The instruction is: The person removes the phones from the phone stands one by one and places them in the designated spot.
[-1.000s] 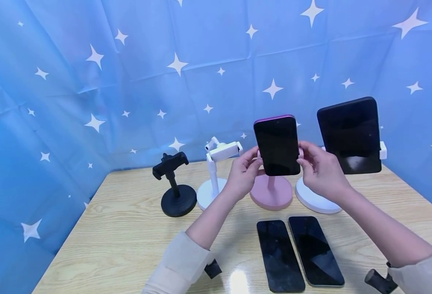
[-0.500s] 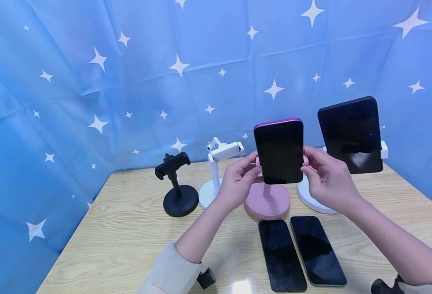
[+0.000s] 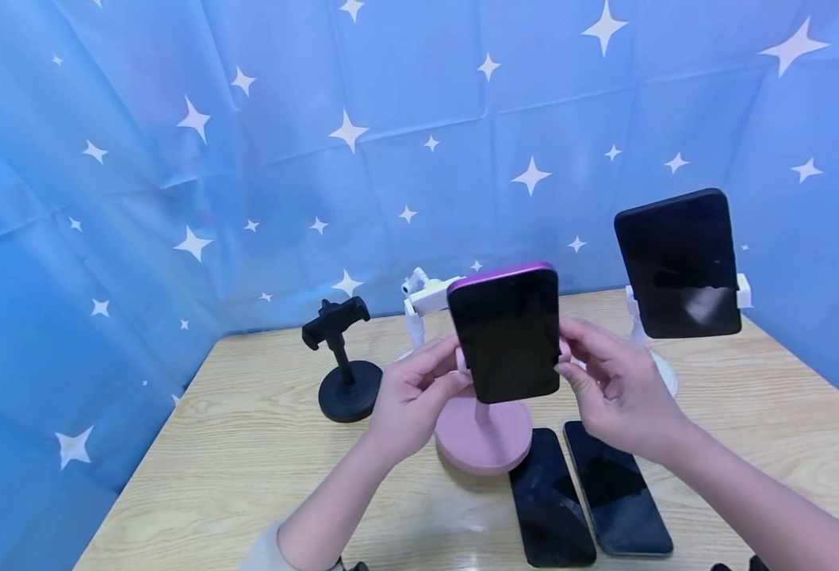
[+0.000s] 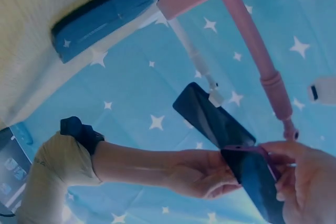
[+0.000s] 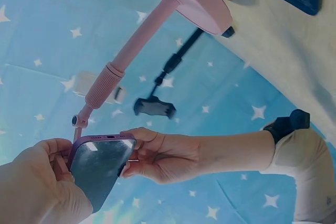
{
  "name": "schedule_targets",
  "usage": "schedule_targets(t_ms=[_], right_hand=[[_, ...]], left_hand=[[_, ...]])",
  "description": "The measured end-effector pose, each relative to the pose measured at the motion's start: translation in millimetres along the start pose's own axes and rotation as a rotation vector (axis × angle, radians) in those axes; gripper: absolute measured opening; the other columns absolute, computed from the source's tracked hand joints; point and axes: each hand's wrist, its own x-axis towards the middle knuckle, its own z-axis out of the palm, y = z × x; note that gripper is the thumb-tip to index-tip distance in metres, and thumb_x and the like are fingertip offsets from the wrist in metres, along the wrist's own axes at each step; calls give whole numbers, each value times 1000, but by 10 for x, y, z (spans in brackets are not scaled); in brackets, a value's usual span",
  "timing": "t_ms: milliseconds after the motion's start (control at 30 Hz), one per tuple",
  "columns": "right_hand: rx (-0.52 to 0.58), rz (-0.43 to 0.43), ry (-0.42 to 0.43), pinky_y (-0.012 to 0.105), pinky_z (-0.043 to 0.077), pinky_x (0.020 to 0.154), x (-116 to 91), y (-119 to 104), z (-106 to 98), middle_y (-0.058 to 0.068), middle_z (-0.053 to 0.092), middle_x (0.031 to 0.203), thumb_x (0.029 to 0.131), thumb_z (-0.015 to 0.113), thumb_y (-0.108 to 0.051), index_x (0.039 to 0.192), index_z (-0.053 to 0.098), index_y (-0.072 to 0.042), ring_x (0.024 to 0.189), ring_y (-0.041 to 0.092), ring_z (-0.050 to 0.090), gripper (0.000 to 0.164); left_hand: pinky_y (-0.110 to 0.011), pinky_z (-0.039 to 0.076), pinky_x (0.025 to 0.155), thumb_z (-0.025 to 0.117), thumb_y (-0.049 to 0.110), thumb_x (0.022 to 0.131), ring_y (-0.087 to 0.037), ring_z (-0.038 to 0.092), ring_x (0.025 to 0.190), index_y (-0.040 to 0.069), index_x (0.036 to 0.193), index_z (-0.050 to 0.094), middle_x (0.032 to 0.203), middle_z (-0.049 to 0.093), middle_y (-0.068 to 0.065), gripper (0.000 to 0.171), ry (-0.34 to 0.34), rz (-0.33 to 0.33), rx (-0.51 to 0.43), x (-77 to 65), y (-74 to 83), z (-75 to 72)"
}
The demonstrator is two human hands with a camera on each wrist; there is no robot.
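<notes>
Rectangular black-glass, magenta-edged phone (image 3: pixel 507 337): seemed slick, breakable. Round-based pink plastic stand (image 3: pixel 484 440): seemed stiff. Your left hand (image 3: pixel 414 400), right hand (image 3: pixel 622 394) pinched clamp ends (image 3: pixel 565 350), likely safest hold.

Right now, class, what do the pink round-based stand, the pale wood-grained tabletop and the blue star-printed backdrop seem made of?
Pink stand: probably matte plastic, smooth and evenly coloured. Tabletop: wood or laminate, slightly glossy, showing streaked grain and a faint highlight. Backdrop: likely thin, smooth fabric, judging by creases and soft folds.
</notes>
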Motion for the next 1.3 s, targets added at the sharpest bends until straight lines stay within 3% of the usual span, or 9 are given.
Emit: schedule_targets(t_ms=[133,333,600,767,1067,1300], right_hand=[[107,-46,-30,16,40,89,-15,-32,92,0,59,116,90,52,-17,115,51,18,100,4,57,43],[68,6,-119,18,41,89,-25,-144,159,6,59,114,92,48,-22,118,51,12,103,2,56,43],[109,65,-161,19,42,89,-64,-185,223,10,59,113,92,48,-18,118,50,11,103,4,56,40],[141,65,-154,18,41,90,-120,-165,259,7,59,116,91,49,-16,118,50,12,104,3,56,39],[198,37,-148,19,40,92,-187,-173,300,5,57,119,90,51,-11,120,49,12,107,5,54,37],[250,-52,-120,21,40,93,-197,-144,363,6,56,124,91,51,-9,120,48,14,112,8,54,37]], left_hand=[[-37,53,73,53,-7,87,-13,61,102,-17,121,48,121,52,-30,36,-9,57,-26,-143,29,-71],[-40,54,68,57,-1,87,-12,62,99,-19,117,49,109,52,-35,36,-26,140,-61,-297,26,-152],[-41,54,68,58,0,86,-12,63,95,-15,117,53,100,54,-33,36,-13,124,-58,-412,42,-186],[-40,54,66,60,1,84,-12,63,97,-12,116,56,98,56,-31,35,4,126,-27,-461,25,-191],[-34,55,65,61,-2,82,-13,63,97,-9,112,60,94,59,-27,31,-3,186,27,-537,11,-197],[-35,55,66,58,-6,83,-17,62,99,-10,111,59,99,60,-23,27,-17,226,24,-582,-19,-217]])
